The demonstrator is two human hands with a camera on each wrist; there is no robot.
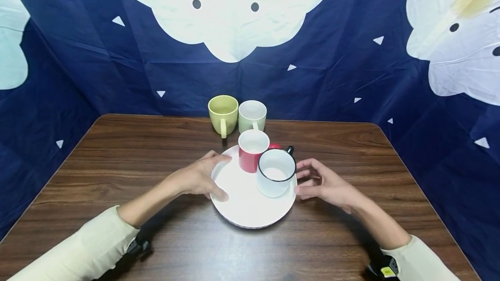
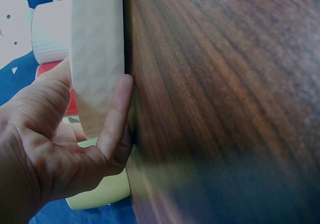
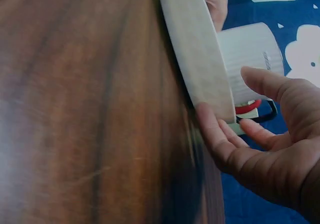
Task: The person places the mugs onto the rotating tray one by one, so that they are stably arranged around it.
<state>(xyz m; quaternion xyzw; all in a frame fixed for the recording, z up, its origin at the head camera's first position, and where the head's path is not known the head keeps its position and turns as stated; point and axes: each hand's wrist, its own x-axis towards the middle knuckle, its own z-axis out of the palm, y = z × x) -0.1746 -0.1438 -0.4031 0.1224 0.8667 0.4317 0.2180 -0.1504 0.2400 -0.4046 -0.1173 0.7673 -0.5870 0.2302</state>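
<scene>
A round white tray (image 1: 246,211) with a thick, textured side wall (image 2: 97,44) is between the two hands. On it stand a pink-red mug (image 1: 247,161) and a white mug with a black rim (image 1: 271,189), its black handle pointing to the back right. My left hand (image 1: 201,174) grips the tray's left edge, thumb over the rim and fingers against the side wall. At the right edge is my right hand (image 1: 326,185); its fingertips (image 3: 205,111) touch the lower side wall, while the thumb stands apart from the tray beside the white mug.
Behind the tray, near the table's back edge, stand a yellow-green mug (image 1: 218,118) and a pale green ribbed mug (image 1: 246,124), side by side. The brown wooden table (image 1: 187,246) ends at a dark blue cloth (image 1: 332,86) with white clouds.
</scene>
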